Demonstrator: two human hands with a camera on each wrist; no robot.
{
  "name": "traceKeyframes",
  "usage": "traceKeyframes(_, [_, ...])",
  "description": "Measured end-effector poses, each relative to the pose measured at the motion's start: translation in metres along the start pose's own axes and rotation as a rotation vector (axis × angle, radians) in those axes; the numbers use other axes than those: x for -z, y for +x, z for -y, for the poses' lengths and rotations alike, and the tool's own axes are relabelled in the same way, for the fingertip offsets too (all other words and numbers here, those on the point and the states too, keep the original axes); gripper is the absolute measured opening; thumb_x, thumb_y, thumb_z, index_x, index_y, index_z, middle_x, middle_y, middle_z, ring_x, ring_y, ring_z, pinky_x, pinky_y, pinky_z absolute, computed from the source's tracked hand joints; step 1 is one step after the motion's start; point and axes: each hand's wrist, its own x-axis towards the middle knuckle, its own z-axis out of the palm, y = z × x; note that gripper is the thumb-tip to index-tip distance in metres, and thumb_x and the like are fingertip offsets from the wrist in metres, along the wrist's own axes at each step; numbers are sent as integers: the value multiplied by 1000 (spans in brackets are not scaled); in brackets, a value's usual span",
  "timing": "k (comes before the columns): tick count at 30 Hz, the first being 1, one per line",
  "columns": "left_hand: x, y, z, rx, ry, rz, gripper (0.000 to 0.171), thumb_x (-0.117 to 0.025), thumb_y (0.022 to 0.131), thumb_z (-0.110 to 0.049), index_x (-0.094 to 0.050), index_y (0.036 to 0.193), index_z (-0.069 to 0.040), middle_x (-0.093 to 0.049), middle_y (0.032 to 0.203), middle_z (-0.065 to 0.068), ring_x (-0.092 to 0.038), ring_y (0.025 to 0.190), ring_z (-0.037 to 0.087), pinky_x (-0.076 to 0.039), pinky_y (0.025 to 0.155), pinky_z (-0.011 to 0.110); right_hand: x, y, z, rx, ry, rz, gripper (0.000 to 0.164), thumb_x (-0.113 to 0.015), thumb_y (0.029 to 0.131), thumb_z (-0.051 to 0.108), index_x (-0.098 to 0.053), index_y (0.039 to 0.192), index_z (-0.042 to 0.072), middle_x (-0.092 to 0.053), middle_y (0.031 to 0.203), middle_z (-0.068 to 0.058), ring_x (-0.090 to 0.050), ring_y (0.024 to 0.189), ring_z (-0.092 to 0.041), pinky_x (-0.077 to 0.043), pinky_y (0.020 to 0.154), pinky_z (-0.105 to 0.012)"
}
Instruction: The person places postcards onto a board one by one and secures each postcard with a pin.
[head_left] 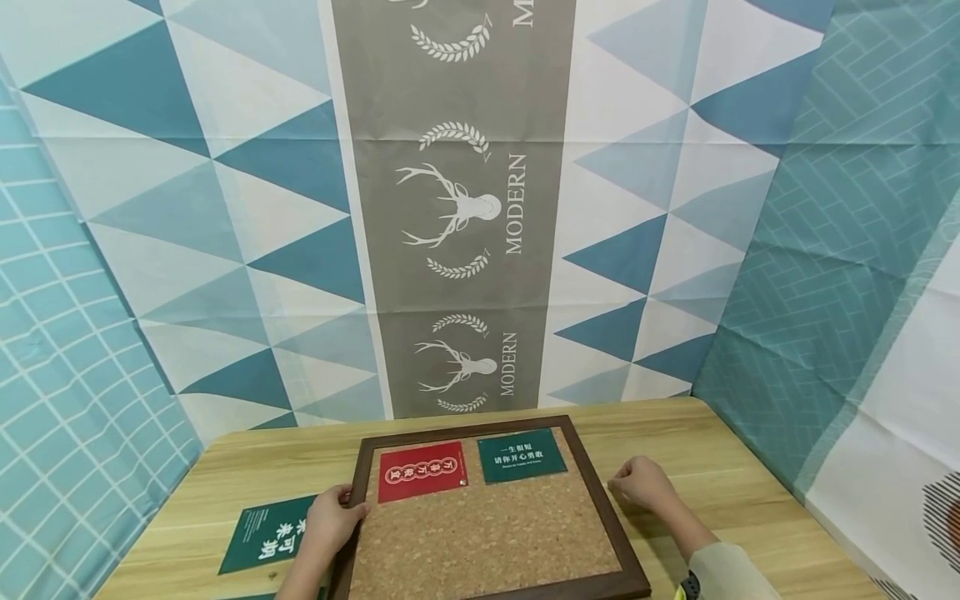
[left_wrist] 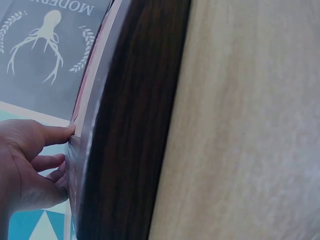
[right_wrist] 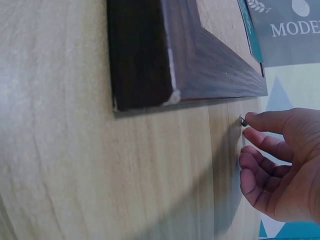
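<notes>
On the pale wooden table lies a cork board in a brown frame, its near left corner cut off from sight. A red card sits at its upper left and a green card at its upper right; whatever fixes them is too small to make out. The person's left hand grips the frame's left side, thumb over the top, the other fingers partly hidden behind the edge, so I can't tell whether that side is raised. Just off the frame's right side, the right hand pinches a small dark piece between thumb and forefinger, too tiny to identify. Another green card lies left of the board, its right end covered by the left hand. Nearer, only a green sliver shows. A dark and yellow band peeks from the right sleeve, mostly cut off.
</notes>
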Motion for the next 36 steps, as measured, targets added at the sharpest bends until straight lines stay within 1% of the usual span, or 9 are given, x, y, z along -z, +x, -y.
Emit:
traceKeyframes(6, [0,1,0,-1,-2,3,51,-66,83,-11,-48,120,19,-58,106,32,-59,96,41,-52,77,47,-3,0,1,32,-11,-20,10,-62,84,8,-67,78,2,-55,59,-1,-45,52,-13,-37,48,-26])
traceKeyframes(10, [0,0,0,2,-1,2,50,-66,83,-11,-49,120,19,-59,105,32,-59,96,41,-52,78,47,-5,0,1,37,-19,-34,18,-61,85,8,-62,67,5,-44,51,3,-37,47,-10,-33,46,-23])
traceKeyframes(13, [0,0,0,5,3,0,51,-66,83,-12,-49,120,18,-58,106,32,-59,97,41,-52,79,48,-7,0,1,38,-39,-48,21,-62,84,9,-60,63,8,-39,47,4,-33,44,-9,-31,45,-22])
traceKeyframes(17, [0,0,0,4,4,-4,51,-66,83,-12,-48,120,19,-58,107,33,-58,97,42,-52,79,48,-7,0,3,41,-75,-72,16,-61,84,10,-63,68,8,-47,51,2,-40,47,-11,-33,46,-24])
traceKeyframes(20, [0,0,0,0,4,-8,51,-66,83,-11,-48,121,19,-58,107,33,-58,97,42,-52,79,48,-4,1,6,45,-92,-92,13,-60,85,11,-66,75,6,-57,63,-1,-47,53,-13,-38,48,-26])
traceKeyframes(23, [0,0,1,-2,8,-12,51,-66,83,-11,-48,121,19,-58,107,33,-58,98,43,-51,80,49,-2,4,10,61,-99,-114,12,-61,86,13,-67,81,4,-64,73,-2,-51,58,-14,-41,50,-28])
traceKeyframes(30, [1,-1,0,-4,1,-12,51,-66,83,-11,-49,121,18,-59,106,32,-59,97,42,-52,79,48,-3,10,17,84,-94,-163,13,-61,87,16,-68,85,5,-66,78,-3,-55,64,-14,-44,54,-30])
traceKeyframes(36, [0,1,1,0,-1,-15,51,-67,82,-11,-50,120,18,-59,105,31,-60,94,39,-51,78,48,-7,13,24,103,-81,-188,14,-61,88,17,-69,87,5,-65,75,-3,-51,58,-13,-40,50,-27])
